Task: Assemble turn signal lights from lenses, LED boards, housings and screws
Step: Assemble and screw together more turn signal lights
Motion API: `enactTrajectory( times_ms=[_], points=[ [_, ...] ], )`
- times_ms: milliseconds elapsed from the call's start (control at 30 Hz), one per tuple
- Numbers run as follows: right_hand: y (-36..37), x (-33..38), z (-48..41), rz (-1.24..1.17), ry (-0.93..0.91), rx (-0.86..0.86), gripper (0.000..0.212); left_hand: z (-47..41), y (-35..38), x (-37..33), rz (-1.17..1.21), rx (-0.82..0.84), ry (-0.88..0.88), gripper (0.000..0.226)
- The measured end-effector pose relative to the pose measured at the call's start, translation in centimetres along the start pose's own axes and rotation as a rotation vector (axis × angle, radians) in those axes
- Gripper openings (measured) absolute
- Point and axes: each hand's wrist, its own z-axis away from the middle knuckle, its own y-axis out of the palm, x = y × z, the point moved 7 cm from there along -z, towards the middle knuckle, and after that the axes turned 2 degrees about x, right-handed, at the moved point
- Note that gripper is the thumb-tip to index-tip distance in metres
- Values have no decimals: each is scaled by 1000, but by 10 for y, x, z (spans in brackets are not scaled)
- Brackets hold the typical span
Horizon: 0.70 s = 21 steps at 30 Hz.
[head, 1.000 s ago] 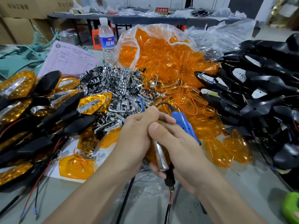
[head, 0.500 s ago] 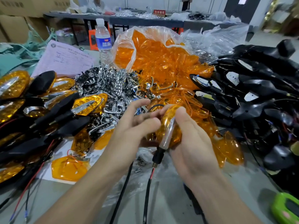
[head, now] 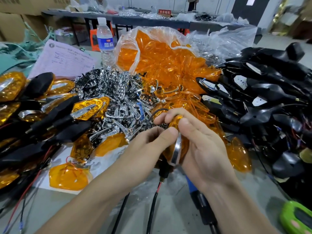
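Between both hands sits one turn signal light [head: 177, 147], its amber lens and chrome strip facing me, its black stem and red-black wire hanging down. My left hand [head: 148, 146] grips its left side with curled fingers and thumb. My right hand [head: 204, 147] wraps its right side, thumb pressing on the lens top. A blue electric screwdriver [head: 199, 200] lies on the table under my right forearm. Loose amber lenses [head: 162, 65] fill a clear bag behind. Chrome reflector parts [head: 114, 92] are heaped in the middle. Black housings [head: 263, 92] pile up at right.
Finished lights [head: 50, 105] lie stacked at left. A water bottle [head: 105, 39] and a paper form [head: 65, 59] stand behind them. A lens with wires [head: 67, 176] lies at lower left. A green object [head: 297, 218] sits at the lower right corner.
The blue screwdriver left my grip and now lies under my right forearm. Both hands have turned the light lens-up and closed round it.
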Motion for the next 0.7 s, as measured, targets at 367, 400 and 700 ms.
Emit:
enactTrajectory(
  times_ms=[367, 400, 700],
  points=[
    [-4, -12, -2, -93, 138, 41, 41, 18, -8, -30, -677, -297, 423, 33],
    [-3, -13, -2, -111, 143, 48, 42, 18, -8, -30, -693, -307, 419, 35],
    [-6, -16, -3, -178, 178, 7, 29, 19, -5, -28, -735, -296, 427, 20]
  ],
)
